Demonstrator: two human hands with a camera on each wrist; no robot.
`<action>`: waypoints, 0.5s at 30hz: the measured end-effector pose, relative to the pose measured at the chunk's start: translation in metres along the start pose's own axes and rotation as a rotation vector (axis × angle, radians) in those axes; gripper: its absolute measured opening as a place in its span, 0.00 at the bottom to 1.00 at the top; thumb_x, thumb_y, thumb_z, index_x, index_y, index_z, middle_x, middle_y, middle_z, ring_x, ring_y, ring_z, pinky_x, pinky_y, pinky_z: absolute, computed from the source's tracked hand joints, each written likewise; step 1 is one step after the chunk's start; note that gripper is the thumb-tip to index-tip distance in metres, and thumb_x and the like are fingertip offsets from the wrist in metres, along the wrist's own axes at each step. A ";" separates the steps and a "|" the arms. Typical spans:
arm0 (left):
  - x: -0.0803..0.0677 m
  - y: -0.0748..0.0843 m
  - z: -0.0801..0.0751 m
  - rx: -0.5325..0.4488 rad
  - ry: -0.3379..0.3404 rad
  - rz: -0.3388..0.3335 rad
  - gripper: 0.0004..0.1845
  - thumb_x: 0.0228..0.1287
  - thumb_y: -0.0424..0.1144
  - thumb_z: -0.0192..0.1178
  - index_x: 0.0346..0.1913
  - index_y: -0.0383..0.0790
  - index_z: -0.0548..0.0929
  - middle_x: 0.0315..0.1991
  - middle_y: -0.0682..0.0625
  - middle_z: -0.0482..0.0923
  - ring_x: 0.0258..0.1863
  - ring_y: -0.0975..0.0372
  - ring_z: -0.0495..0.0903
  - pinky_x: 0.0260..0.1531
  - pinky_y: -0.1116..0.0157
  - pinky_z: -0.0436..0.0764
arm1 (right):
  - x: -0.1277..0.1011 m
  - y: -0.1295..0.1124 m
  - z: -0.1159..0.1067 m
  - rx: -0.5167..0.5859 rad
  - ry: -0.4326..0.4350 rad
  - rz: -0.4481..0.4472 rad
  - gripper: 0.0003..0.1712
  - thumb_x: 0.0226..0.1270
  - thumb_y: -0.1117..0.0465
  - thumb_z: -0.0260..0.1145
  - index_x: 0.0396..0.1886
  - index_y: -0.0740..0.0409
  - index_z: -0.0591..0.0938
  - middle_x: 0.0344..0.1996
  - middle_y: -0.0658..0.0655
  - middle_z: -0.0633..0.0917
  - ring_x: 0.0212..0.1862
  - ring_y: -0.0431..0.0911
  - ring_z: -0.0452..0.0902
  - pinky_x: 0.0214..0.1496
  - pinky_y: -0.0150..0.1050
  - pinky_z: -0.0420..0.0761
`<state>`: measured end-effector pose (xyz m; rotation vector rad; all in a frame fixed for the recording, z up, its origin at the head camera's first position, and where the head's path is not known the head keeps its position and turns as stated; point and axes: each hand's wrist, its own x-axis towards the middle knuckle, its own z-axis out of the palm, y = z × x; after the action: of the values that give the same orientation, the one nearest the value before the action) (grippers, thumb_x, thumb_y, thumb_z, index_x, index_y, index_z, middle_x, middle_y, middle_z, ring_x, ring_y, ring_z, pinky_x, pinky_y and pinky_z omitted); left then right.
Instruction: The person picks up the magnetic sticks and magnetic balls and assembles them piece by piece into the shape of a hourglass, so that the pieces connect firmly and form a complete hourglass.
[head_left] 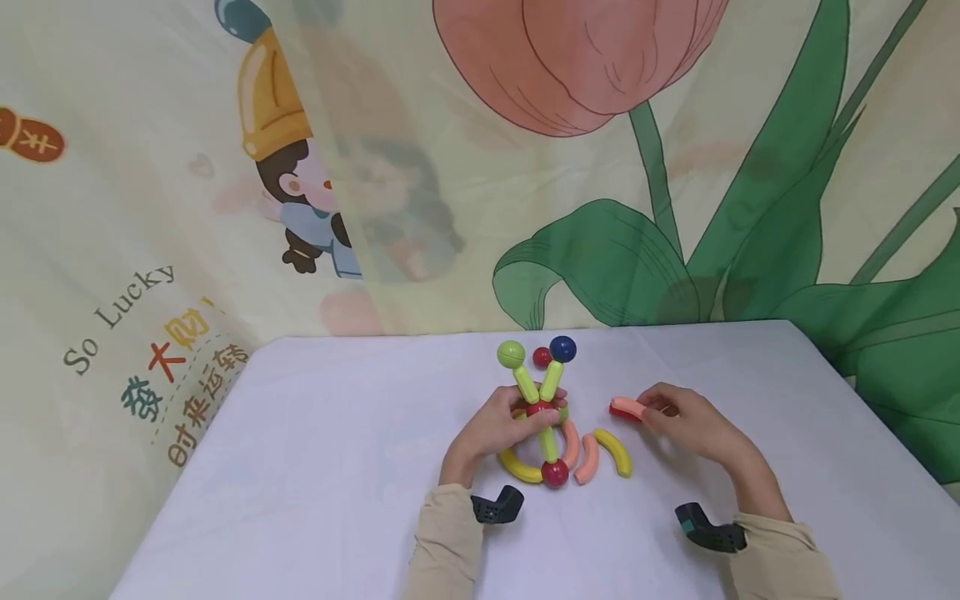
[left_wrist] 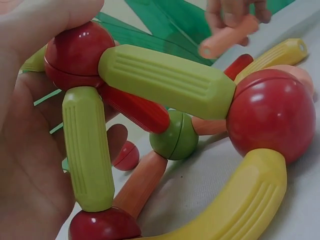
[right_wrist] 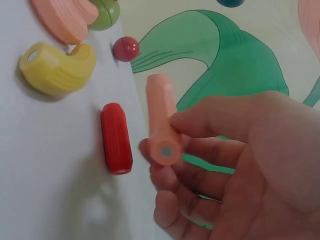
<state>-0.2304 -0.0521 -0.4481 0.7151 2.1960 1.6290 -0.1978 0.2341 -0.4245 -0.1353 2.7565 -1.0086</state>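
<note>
My left hand (head_left: pixel 501 423) grips a red ball (left_wrist: pixel 80 55) at the upper joint of a magnetic ball-and-stick model. Light green sticks (left_wrist: pixel 165 80) run from that joint to other red balls (left_wrist: pixel 270 112), joined lower down by a curved yellow stick (left_wrist: pixel 225 205). Two green sticks also rise from it, tipped by a green ball (head_left: pixel 512 354) and a blue ball (head_left: pixel 563 348). In my right hand (head_left: pixel 693 423), thumb and fingers pinch a pink stick (right_wrist: pixel 161 107), raised off the table with a grey magnet end showing. A straight red stick (right_wrist: pixel 116 139) lies below it.
Between the hands lie a loose curved pink stick (head_left: pixel 588 460) and a curved yellow stick (head_left: pixel 615 454). A loose red ball (head_left: pixel 542 357) sits behind the model. The white-covered table (head_left: pixel 315 467) meets a printed curtain (head_left: pixel 420 167) at its back edge.
</note>
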 end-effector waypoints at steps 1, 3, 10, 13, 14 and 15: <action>0.000 0.000 -0.001 0.000 0.003 -0.001 0.17 0.61 0.47 0.62 0.53 0.51 0.81 0.50 0.53 0.83 0.54 0.67 0.76 0.56 0.65 0.73 | 0.001 -0.002 0.000 0.010 0.016 -0.014 0.17 0.67 0.55 0.58 0.51 0.60 0.77 0.44 0.58 0.80 0.47 0.52 0.73 0.43 0.42 0.78; 0.000 0.000 -0.001 -0.001 0.005 -0.005 0.17 0.61 0.47 0.62 0.53 0.52 0.81 0.50 0.53 0.83 0.54 0.66 0.76 0.55 0.65 0.74 | 0.003 -0.007 0.000 0.029 0.049 -0.038 0.19 0.68 0.54 0.57 0.53 0.60 0.76 0.46 0.59 0.80 0.49 0.53 0.73 0.44 0.43 0.78; 0.000 0.001 -0.001 0.005 -0.004 -0.032 0.17 0.62 0.47 0.62 0.54 0.52 0.81 0.51 0.53 0.83 0.54 0.65 0.75 0.56 0.64 0.73 | 0.015 -0.005 0.005 0.125 0.173 -0.044 0.30 0.67 0.39 0.55 0.56 0.56 0.75 0.45 0.60 0.80 0.45 0.52 0.71 0.33 0.41 0.78; -0.001 0.002 0.000 0.002 -0.004 -0.039 0.17 0.62 0.47 0.61 0.53 0.52 0.81 0.51 0.55 0.83 0.53 0.65 0.75 0.55 0.63 0.73 | 0.026 0.005 0.010 0.146 0.232 -0.045 0.39 0.60 0.27 0.51 0.57 0.50 0.75 0.46 0.55 0.79 0.44 0.50 0.72 0.29 0.42 0.80; -0.002 0.003 0.000 0.001 -0.004 -0.041 0.16 0.62 0.47 0.61 0.53 0.52 0.81 0.50 0.55 0.83 0.53 0.65 0.75 0.55 0.63 0.73 | 0.028 0.006 0.011 0.155 0.234 -0.046 0.42 0.57 0.24 0.49 0.58 0.49 0.74 0.46 0.55 0.78 0.45 0.50 0.71 0.30 0.42 0.80; -0.002 0.003 0.000 0.000 -0.002 -0.043 0.16 0.62 0.46 0.62 0.53 0.52 0.82 0.50 0.55 0.83 0.53 0.65 0.75 0.55 0.63 0.73 | 0.030 0.007 0.011 0.159 0.249 -0.041 0.43 0.55 0.22 0.49 0.58 0.47 0.74 0.46 0.53 0.78 0.45 0.50 0.72 0.30 0.44 0.80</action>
<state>-0.2280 -0.0521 -0.4454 0.6648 2.1948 1.6060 -0.2247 0.2276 -0.4419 -0.0444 2.8863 -1.3331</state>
